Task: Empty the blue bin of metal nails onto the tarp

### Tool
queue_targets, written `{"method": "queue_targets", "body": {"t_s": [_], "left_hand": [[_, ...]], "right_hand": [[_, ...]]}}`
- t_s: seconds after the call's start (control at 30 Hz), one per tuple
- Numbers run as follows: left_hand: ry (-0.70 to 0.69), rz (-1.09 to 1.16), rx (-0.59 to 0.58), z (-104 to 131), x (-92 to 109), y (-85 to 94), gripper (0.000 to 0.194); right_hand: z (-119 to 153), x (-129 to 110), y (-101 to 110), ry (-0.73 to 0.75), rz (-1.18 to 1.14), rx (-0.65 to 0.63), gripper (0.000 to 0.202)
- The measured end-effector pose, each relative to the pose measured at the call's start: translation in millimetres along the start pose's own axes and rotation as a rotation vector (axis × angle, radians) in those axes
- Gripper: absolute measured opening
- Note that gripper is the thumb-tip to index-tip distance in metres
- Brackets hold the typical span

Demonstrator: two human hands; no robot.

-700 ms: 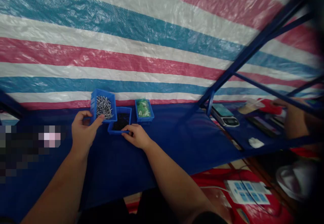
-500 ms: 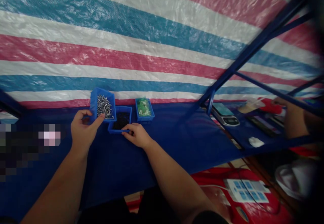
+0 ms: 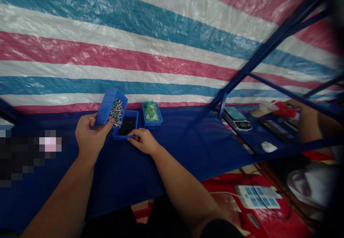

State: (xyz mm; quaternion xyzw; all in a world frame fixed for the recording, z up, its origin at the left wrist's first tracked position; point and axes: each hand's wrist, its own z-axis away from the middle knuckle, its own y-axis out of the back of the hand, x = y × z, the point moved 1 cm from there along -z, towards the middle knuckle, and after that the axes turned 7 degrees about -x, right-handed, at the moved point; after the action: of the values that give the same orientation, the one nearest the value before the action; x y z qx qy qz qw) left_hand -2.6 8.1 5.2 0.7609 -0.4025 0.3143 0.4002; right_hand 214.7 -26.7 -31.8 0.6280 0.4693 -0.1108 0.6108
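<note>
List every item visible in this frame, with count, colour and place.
Bin of metal pins: one, blue, tilted, held above the bench at left.
Bin of dark parts: one, blue, on the bench beside it.
Bin of green parts: one, blue, further right.
Bench cover: one, dark blue.
Tarpaulin: one, pink, white and teal stripes, behind.
Scale: one, grey, neighbouring bench.
Power strip: one, white and blue, lower right.
Co-worker's arm: one, far right.
Left hand: grips the pin bin.
Right hand: touches the dark-parts bin.

Makeshift workshop: parts bins [image 3: 126, 125], scale [image 3: 236, 118], striped tarp [image 3: 150, 48] wall
</note>
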Motion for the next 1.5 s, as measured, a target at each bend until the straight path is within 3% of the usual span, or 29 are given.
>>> {"method": "queue_targets", "body": {"t_s": [0.17,0.53,0.97,1.1,1.33,1.5], "left_hand": [[-0.06,-0.067,0.087,-1,6,-5.1,0.053],[-0.255,-0.196,0.061,-1,24,-8.5,0.052],[-0.39,-0.197,0.033,0,25,-10.0,0.051],[-0.453,-0.162,0.008,-1,23,-8.5,0.049],[-0.416,-0.157,-0.064,-2,16,-6.4,0.041],[-0.296,-0.21,-0.023,-5,12,-4.3,0.042]], "right_hand": [[0,2,-1,0.02,-0.009,0.004,0.014],[-1,2,0,0.016,0.0,-0.011,0.014],[-1,3,-1,0.003,-0.059,-0.021,0.011],[0,2,0,-0.064,-0.12,-0.029,0.016],[2,-2,3,-0.113,-0.126,-0.037,0.021],[3,-2,4,-0.091,-0.106,-0.024,0.031]]}}
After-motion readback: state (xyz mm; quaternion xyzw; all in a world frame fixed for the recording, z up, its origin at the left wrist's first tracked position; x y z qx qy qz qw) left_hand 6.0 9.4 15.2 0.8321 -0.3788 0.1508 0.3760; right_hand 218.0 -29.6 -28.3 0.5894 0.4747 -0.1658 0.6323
